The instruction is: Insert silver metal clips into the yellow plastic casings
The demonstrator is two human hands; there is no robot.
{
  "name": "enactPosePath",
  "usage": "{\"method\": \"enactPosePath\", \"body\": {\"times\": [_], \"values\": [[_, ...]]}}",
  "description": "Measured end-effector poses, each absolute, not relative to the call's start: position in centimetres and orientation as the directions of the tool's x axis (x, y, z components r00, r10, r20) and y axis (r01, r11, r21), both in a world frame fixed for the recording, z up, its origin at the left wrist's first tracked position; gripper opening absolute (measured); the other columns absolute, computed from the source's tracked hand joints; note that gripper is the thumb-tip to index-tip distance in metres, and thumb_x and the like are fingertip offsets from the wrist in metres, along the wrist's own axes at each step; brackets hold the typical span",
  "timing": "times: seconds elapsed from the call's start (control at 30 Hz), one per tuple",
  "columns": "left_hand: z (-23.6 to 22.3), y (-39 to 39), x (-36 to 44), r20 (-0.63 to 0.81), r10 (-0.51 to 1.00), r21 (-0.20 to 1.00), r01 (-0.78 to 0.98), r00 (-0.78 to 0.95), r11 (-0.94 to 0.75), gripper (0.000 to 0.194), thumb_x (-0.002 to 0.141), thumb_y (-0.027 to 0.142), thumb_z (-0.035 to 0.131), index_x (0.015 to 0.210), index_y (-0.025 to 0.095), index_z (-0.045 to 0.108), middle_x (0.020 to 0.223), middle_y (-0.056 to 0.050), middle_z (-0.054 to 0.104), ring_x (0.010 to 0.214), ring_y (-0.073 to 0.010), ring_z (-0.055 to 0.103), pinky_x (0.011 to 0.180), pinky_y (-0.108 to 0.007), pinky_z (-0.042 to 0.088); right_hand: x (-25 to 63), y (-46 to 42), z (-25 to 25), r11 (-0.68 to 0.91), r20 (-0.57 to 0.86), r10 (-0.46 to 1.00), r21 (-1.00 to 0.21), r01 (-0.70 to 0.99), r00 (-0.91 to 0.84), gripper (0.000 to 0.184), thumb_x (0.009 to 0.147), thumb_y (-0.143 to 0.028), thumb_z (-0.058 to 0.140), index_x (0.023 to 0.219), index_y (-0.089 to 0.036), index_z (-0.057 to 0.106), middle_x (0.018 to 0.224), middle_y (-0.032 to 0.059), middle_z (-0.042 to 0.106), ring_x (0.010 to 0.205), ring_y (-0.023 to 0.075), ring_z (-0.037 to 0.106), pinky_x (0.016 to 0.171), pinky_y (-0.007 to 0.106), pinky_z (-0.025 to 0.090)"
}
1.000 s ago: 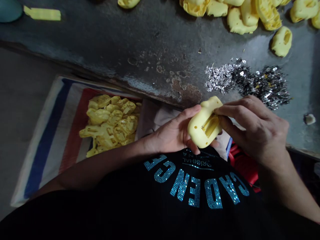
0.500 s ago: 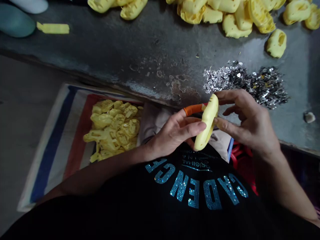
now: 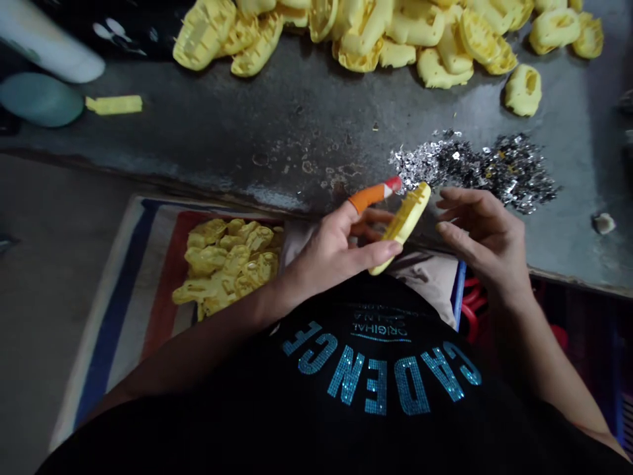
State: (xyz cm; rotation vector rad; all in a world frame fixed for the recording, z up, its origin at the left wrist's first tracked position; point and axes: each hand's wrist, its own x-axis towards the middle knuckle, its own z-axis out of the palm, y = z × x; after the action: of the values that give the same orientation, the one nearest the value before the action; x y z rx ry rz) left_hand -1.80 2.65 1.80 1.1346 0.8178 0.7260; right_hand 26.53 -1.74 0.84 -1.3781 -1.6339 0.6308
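My left hand (image 3: pixel 341 241) grips a yellow plastic shell (image 3: pixel 406 224) between thumb and fingers. The shell is tilted, its ribbed inner side turned toward the left. An orange and red covering (image 3: pixel 368 198) wraps my left index finger, which points away from the shell. My right hand (image 3: pixel 487 237) is just to the right of the shell, apart from it, with its fingers loosely curled and thumb and fingertips separated. Beyond both hands, a heap of small shiny metal pieces (image 3: pixel 475 161) lies on the grey worktop (image 3: pixel 222 125).
A pile of yellow shells (image 3: pixel 410 26) lines the far side of the worktop, with a single shell (image 3: pixel 524 90) nearer. A yellow strip (image 3: pixel 113 105) lies beside a grey-green oval object (image 3: pixel 42 99). Below left, a striped sack (image 3: pixel 126 290) holds more yellow parts (image 3: pixel 232 260).
My right hand has let go of the shell and drawn slightly away to the right. My left hand has turned the shell so its ribbed inside shows. The view has shifted a little.
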Motion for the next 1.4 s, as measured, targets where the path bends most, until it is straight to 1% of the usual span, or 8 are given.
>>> {"method": "enactPosePath", "body": {"times": [0.13,0.27,0.43,0.6,0.9,1.1,1.3,1.4], "values": [[0.4,5.8,-0.5,0.165,0.899,0.89,0.332,0.405,-0.313,0.08,0.079,0.046,0.108,0.15,0.023,0.08,0.158,-0.016,0.078,0.142,-0.0415,0.075,0.118,-0.051,0.064,28.6,-2.0,-1.0,0.229,0.379,0.925,-0.614,0.755,0.028,0.011,0.104,-0.028,0.079,0.112,-0.028,0.086,0.096,0.0025,0.082,0.082,0.0217,0.076,0.079,0.038,0.063],[-1.1,6.7,-0.7,0.298,0.838,0.775,0.396,0.457,-0.492,0.079,0.084,0.043,0.105,0.155,0.024,0.076,0.167,-0.015,0.073,0.15,-0.0422,0.071,0.129,-0.053,0.058,28.8,-2.5,-2.1,0.23,0.379,0.925,-0.613,0.756,0.025,0.012,0.107,-0.027,0.075,0.11,-0.027,0.086,0.103,0.0051,0.086,0.093,0.0249,0.081,0.084,0.039,0.064],[0.4,6.1,-2.2,0.256,0.922,0.858,0.372,0.289,-0.355,0.075,0.092,0.049,0.098,0.16,0.03,0.071,0.177,-0.013,0.065,0.134,-0.0358,0.073,0.088,-0.043,0.066,28.8,-2.5,-2.1,0.228,0.367,0.93,-0.638,0.735,0.03,0.011,0.108,-0.028,0.075,0.111,-0.028,0.086,0.102,0.0038,0.085,0.091,0.0244,0.08,0.082,0.038,0.062],[1.8,5.4,-2.9,0.061,0.983,0.998,-0.039,0.176,-0.055,0.08,0.094,0.057,0.092,0.167,0.037,0.065,0.162,-0.007,0.077,0.142,-0.0374,0.075,0.089,-0.039,0.067,28.3,-0.3,-1.9,0.26,0.399,0.916,-0.507,0.822,-0.044,0.012,0.109,-0.027,0.074,0.111,-0.031,0.085,0.1,0.0043,0.082,0.093,0.0267,0.077,0.085,0.041,0.057],[-0.2,2.3,-4.6,-0.307,0.912,0.866,-0.317,0.273,0.387,0.073,0.099,0.064,0.085,0.167,0.041,0.07,0.147,-0.006,0.084,0.107,-0.0315,0.088,0.06,-0.029,0.06,26.1,4.0,-1.9,0.172,0.32,0.942,-0.187,0.967,-0.105,0.014,0.115,-0.039,0.071,0.114,-0.03,0.082,0.109,0.0089,0.082,0.108,0.0353,0.067,0.098,0.053,0.047],[-0.9,1.7,-4.5,-0.297,0.882,0.842,-0.336,0.366,0.423,0.075,0.101,0.064,0.082,0.169,0.037,0.067,0.159,-0.011,0.081,0.12,-0.037,0.089,0.053,-0.025,0.059,25.7,4.3,-0.9,0.197,0.28,0.948,-0.153,0.968,-0.149,0.014,0.114,-0.031,0.065,0.108,-0.029,0.078,0.105,0.0097,0.079,0.105,0.0349,0.064,0.094,0.051,0.044],[-0.9,1.7,-4.3,-0.289,0.781,0.721,-0.41,0.554,0.558,0.073,0.099,0.067,0.088,0.16,0.031,0.07,0.144,-0.011,0.089,0.099,-0.0328,0.093,0.049,-0.027,0.066,26.7,0.7,0.9,0.365,0.259,0.905,-0.067,0.928,-0.337,0.021,0.119,-0.026,0.06,0.105,-0.026,0.076,0.095,0.0073,0.076,0.093,0.0303,0.065,0.087,0.046,0.044],[-0.4,1.8,-3.5,-0.336,0.734,0.668,-0.399,0.591,0.627,0.069,0.103,0.068,0.083,0.152,0.021,0.074,0.143,-0.017,0.088,0.1,-0.0346,0.093,0.047,-0.026,0.065,27.6,-0.5,0.7,0.373,0.235,0.914,-0.158,0.914,-0.332,0.018,0.119,-0.027,0.063,0.116,-0.026,0.08,0.101,0.0074,0.079,0.096,0.0294,0.07,0.088,0.045,0.049]]}}
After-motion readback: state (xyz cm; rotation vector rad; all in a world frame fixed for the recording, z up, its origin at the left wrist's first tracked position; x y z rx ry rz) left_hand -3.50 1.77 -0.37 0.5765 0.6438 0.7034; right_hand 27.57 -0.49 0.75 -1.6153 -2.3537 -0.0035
